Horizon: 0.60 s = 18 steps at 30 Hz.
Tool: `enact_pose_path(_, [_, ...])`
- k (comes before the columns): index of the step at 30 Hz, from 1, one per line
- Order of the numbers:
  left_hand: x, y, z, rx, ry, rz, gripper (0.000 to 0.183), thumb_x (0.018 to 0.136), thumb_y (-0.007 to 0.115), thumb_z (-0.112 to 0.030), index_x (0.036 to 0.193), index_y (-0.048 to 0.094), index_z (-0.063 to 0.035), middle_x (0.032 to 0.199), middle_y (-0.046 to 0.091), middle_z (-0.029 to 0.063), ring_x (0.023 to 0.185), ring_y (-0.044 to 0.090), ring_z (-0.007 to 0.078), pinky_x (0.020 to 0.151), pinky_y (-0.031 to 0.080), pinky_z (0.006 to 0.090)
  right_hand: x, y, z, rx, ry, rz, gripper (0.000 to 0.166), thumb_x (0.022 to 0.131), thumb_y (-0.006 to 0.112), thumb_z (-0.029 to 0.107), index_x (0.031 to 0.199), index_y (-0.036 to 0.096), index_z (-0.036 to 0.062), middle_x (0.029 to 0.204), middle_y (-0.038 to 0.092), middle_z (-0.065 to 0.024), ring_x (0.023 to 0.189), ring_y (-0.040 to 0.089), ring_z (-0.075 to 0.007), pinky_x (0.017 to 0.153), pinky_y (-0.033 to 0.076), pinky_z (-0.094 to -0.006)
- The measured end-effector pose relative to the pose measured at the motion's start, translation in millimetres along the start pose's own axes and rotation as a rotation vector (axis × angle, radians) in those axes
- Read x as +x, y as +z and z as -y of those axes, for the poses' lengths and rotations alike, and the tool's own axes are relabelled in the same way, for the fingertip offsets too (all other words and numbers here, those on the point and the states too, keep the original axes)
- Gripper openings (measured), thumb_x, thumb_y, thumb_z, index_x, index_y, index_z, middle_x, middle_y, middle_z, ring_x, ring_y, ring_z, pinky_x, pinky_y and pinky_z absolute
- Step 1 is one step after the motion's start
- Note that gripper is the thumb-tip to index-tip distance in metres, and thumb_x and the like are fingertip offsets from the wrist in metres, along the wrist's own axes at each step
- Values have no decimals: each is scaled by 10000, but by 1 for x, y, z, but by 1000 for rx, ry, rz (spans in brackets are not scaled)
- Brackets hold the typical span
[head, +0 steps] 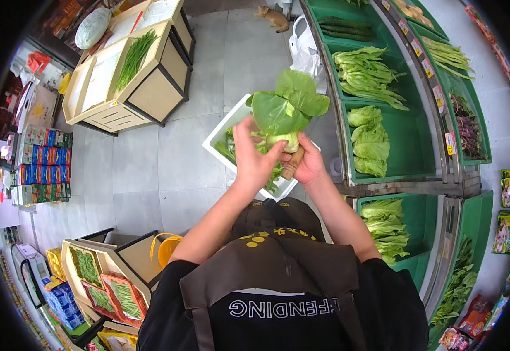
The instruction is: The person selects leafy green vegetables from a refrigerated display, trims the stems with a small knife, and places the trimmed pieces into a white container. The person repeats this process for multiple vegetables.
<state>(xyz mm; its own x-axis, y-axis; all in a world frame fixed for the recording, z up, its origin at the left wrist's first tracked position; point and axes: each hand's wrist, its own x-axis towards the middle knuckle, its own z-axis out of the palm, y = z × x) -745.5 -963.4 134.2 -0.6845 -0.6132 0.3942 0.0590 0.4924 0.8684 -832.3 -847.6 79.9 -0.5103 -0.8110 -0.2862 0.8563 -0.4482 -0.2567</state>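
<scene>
Above a white foam box, both my hands are at a head of leafy bok choy, its round green leaves pointing away from me. My left hand grips its pale stem end, thumb laid across it. In my right hand is a short wooden handle, seemingly of a knife; any blade is hidden behind the stem and fingers. My right fingertips also meet the stem. Loose greens lie in the box, partly covered by my hands.
Green bins along the right hold leaf lettuce, stem lettuce leaves and cucumbers. A wooden display stand with garlic chives is at upper left. A cat lies on the floor ahead. An orange bucket stands lower left.
</scene>
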Motion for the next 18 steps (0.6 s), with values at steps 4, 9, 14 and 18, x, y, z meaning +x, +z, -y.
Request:
enact_pose_path(4, [16, -10, 12, -347, -158, 178, 600, 739, 673, -17, 1232, 331, 8, 1000, 527, 79, 880, 527, 153, 754, 452, 265, -11, 7, -1, -113, 13, -126, 356, 827, 602, 188, 1139, 481, 67, 1023, 579, -74, 863, 557, -187, 582, 446, -287])
enact_pose_path(9, [14, -10, 38, -449, -408, 429, 415, 773, 666, -88, 1128, 492, 38, 970, 609, 100, 866, 577, 156, 773, 464, 295, -19, 12, 1, -290, -48, -173, 361, 794, 625, 133, 1117, 480, 64, 991, 583, -55, 834, 564, -166, 583, 453, -283])
enact_pose_path(14, [-5, 13, 34, -616, -504, 346, 292, 788, 659, -101, 1030, 572, 37, 960, 627, 109, 844, 576, 151, 759, 457, 288, -20, 16, -4, -436, -205, -234, 377, 772, 673, 132, 1084, 475, 58, 936, 583, -47, 779, 567, -145, 561, 452, -276])
enact_pose_path(18, [-16, 22, 31, -472, -363, 218, 223, 806, 624, -80, 991, 587, 41, 908, 639, 100, 808, 581, 155, 734, 457, 285, -20, 15, 2, -570, -198, -275, 426, 757, 701, 154, 1104, 468, 72, 939, 575, -43, 751, 562, -146, 517, 446, -268])
